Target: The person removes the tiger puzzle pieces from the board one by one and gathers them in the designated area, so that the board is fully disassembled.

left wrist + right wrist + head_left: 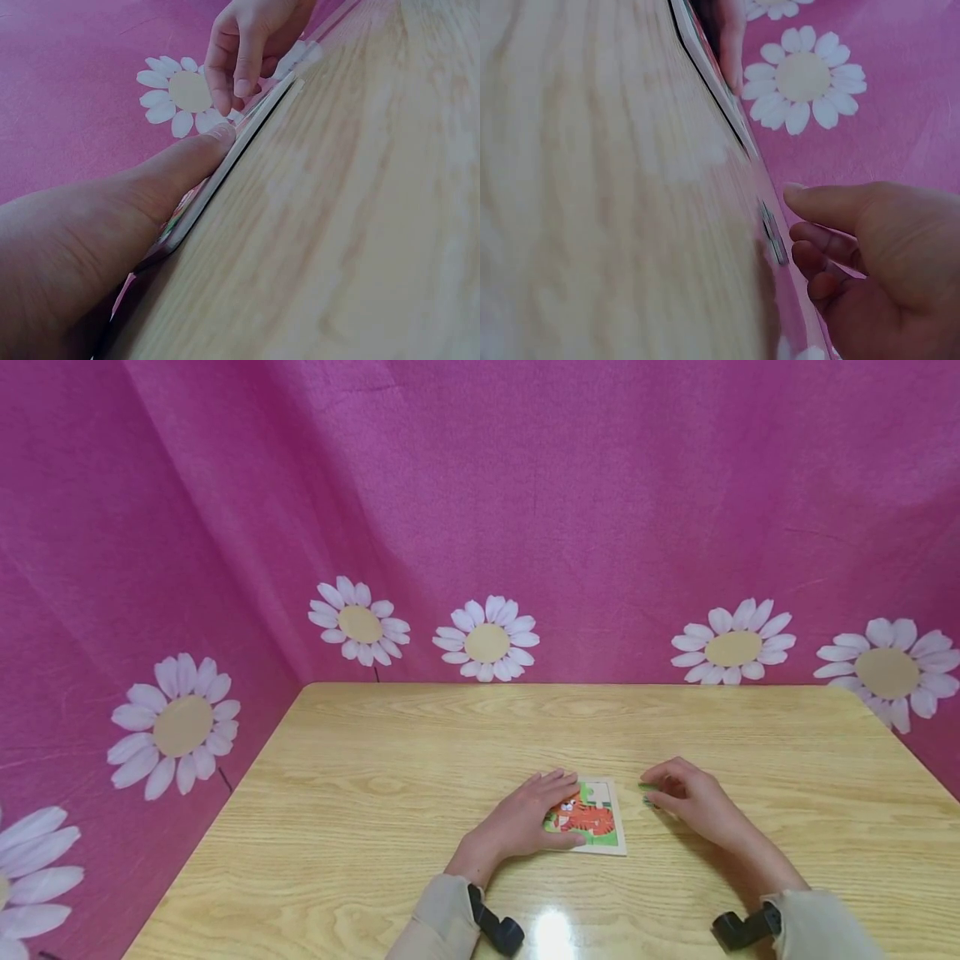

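Note:
A square jigsaw puzzle board point(621, 835) with a pale frame lies on the table, showing an orange striped tiger on green. One gap at its upper right bares pale backing. My left hand point(517, 818) rests over the board's left part, fingers extended and thumb point(214, 142) along the near edge. To the right of the board, my right hand point(697, 802) hovers over a small, partly hidden puzzle piece point(772, 234) with green on it. In the right wrist view the piece lies flat on the table, and the thumb and loosely bent fingers look apart from it.
The light wood-grain table point(420, 743) stretches out around the board. Behind it and along its left side hangs a magenta cloth point(600, 510) printed with white daisies. Each wrist wears a black camera mount point(498, 931).

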Demonstrator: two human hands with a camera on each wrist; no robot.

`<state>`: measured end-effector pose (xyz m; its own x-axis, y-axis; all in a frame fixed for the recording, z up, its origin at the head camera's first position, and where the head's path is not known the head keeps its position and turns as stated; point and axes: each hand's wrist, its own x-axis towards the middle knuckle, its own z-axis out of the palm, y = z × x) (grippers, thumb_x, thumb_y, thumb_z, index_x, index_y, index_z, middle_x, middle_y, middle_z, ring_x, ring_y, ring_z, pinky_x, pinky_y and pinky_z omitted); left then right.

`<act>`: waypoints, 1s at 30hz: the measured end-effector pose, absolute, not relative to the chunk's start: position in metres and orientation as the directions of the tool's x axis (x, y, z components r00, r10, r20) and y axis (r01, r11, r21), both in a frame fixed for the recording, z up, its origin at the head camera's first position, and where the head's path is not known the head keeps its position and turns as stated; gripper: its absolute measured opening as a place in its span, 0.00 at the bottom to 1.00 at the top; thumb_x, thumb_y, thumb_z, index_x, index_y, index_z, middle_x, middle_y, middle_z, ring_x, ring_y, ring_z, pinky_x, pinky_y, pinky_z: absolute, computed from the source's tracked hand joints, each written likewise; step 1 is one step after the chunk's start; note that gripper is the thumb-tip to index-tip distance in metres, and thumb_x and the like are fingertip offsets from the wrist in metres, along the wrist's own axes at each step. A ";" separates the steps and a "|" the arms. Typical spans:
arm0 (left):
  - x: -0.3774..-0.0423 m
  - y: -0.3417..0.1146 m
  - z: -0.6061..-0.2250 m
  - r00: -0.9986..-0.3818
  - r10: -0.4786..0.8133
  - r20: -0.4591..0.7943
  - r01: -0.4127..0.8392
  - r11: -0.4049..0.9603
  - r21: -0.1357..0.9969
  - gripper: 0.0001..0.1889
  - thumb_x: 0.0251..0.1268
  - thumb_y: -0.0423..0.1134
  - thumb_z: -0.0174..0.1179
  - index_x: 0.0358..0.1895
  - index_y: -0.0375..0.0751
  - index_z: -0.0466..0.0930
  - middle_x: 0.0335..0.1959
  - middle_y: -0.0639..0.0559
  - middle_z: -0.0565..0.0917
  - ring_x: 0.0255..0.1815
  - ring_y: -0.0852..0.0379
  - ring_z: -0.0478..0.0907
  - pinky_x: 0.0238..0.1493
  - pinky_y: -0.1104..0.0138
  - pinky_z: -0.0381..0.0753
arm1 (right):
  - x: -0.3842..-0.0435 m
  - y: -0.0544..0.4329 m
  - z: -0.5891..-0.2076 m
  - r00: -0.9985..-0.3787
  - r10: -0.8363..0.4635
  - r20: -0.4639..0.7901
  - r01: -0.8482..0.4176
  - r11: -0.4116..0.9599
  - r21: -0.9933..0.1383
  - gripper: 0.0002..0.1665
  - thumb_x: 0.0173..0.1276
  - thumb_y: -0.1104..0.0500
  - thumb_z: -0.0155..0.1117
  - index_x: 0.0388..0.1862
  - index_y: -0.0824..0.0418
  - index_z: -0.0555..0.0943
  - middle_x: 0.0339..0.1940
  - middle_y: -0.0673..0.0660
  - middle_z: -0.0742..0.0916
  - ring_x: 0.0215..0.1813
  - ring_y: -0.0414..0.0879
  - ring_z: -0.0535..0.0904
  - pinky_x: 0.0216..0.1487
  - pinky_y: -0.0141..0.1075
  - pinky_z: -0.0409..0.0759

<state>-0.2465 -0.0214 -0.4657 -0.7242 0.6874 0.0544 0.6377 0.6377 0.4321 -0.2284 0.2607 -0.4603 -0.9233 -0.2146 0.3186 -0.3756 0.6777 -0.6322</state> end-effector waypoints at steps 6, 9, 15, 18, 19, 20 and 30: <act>-0.247 -0.021 -0.466 -0.725 0.686 0.054 0.632 0.633 0.447 0.39 0.62 0.63 0.61 0.74 0.53 0.62 0.78 0.62 0.61 0.81 0.62 0.50 0.83 0.63 0.48 | -0.228 0.249 -0.458 -0.932 -0.246 0.267 -0.363 0.649 -0.669 0.10 0.62 0.67 0.68 0.44 0.63 0.83 0.35 0.54 0.82 0.33 0.30 0.70 0.29 0.26 0.73; -0.247 -0.021 -0.467 -0.726 0.685 0.052 0.629 0.632 0.453 0.39 0.62 0.63 0.61 0.74 0.53 0.62 0.78 0.62 0.60 0.81 0.62 0.50 0.83 0.63 0.48 | -0.228 0.244 -0.457 -0.931 -0.268 0.248 -0.364 0.650 -0.667 0.10 0.63 0.67 0.67 0.44 0.62 0.83 0.36 0.53 0.82 0.34 0.30 0.70 0.31 0.26 0.73; -0.249 -0.021 -0.469 -0.728 0.684 0.055 0.633 0.638 0.439 0.40 0.62 0.63 0.60 0.74 0.54 0.62 0.78 0.62 0.60 0.81 0.62 0.51 0.83 0.63 0.48 | -0.228 0.235 -0.459 -0.912 -0.323 0.251 -0.406 0.637 -0.656 0.10 0.63 0.66 0.67 0.44 0.59 0.84 0.37 0.52 0.83 0.36 0.31 0.71 0.35 0.26 0.74; -0.249 -0.021 -0.469 -0.727 0.685 0.052 0.635 0.641 0.431 0.40 0.62 0.64 0.60 0.75 0.54 0.62 0.78 0.62 0.60 0.81 0.62 0.50 0.83 0.63 0.48 | -0.228 0.230 -0.460 -0.900 -0.350 0.260 -0.431 0.627 -0.649 0.11 0.62 0.66 0.68 0.44 0.58 0.84 0.38 0.51 0.83 0.37 0.32 0.72 0.36 0.26 0.75; -0.249 -0.021 -0.469 -0.727 0.685 0.051 0.634 0.641 0.432 0.40 0.62 0.64 0.59 0.75 0.54 0.62 0.78 0.62 0.60 0.81 0.62 0.50 0.83 0.63 0.48 | -0.228 0.229 -0.459 -0.897 -0.358 0.259 -0.436 0.624 -0.649 0.11 0.62 0.66 0.68 0.44 0.58 0.85 0.39 0.51 0.83 0.38 0.33 0.72 0.37 0.26 0.75; -0.249 -0.021 -0.469 -0.727 0.685 0.050 0.634 0.642 0.432 0.40 0.62 0.64 0.59 0.75 0.54 0.62 0.78 0.62 0.60 0.81 0.62 0.50 0.83 0.63 0.48 | -0.228 0.227 -0.459 -0.897 -0.365 0.251 -0.435 0.620 -0.652 0.11 0.62 0.66 0.68 0.44 0.58 0.85 0.40 0.51 0.83 0.38 0.33 0.72 0.37 0.26 0.75; -0.249 -0.022 -0.469 -0.726 0.686 0.056 0.634 0.635 0.443 0.40 0.62 0.63 0.60 0.74 0.53 0.62 0.77 0.62 0.61 0.81 0.62 0.50 0.83 0.62 0.48 | -0.229 0.218 -0.456 -0.879 -0.447 0.166 -0.433 0.604 -0.669 0.12 0.65 0.64 0.66 0.47 0.60 0.85 0.43 0.53 0.83 0.40 0.35 0.72 0.39 0.26 0.75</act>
<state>-0.2488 -0.0218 -0.4687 -0.7258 0.6857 0.0561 0.6336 0.6345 0.4426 -0.2292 0.2177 -0.4561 -0.8790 -0.4469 0.1662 -0.4334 0.6035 -0.6693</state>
